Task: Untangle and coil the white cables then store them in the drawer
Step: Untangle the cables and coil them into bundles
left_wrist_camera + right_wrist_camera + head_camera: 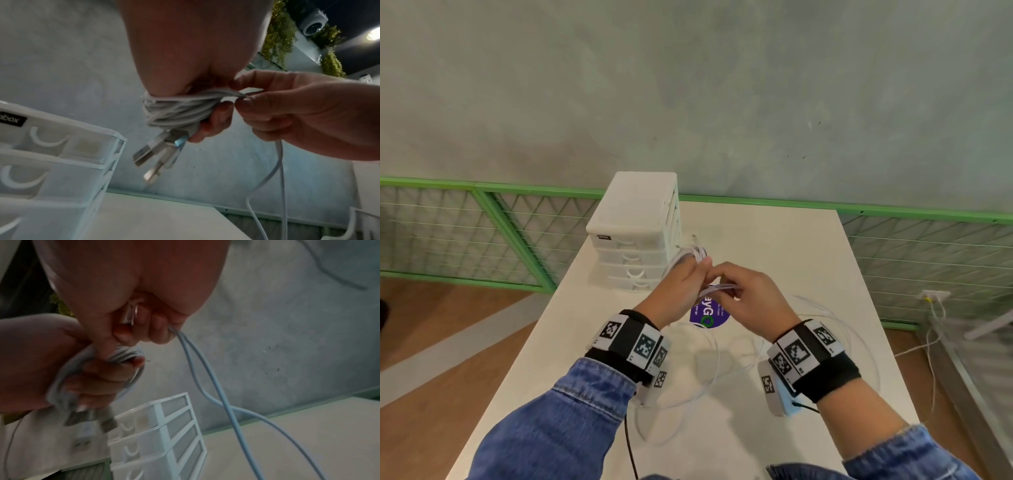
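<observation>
My left hand holds a coil of white cables wound around its fingers, with USB plugs hanging from the bundle. My right hand pinches the cable strands next to the left hand, its fingers curled round them. From the right hand two loose strands trail down to the white table, where the remaining cable lies in wide loops. The white drawer unit stands just behind and left of the hands with all its drawers shut.
A purple round sticker lies on the table under the hands. A green mesh fence runs behind the table, against a grey wall. A wall socket with thin wires sits to the right, off the table. The table's left edge drops to wooden floor.
</observation>
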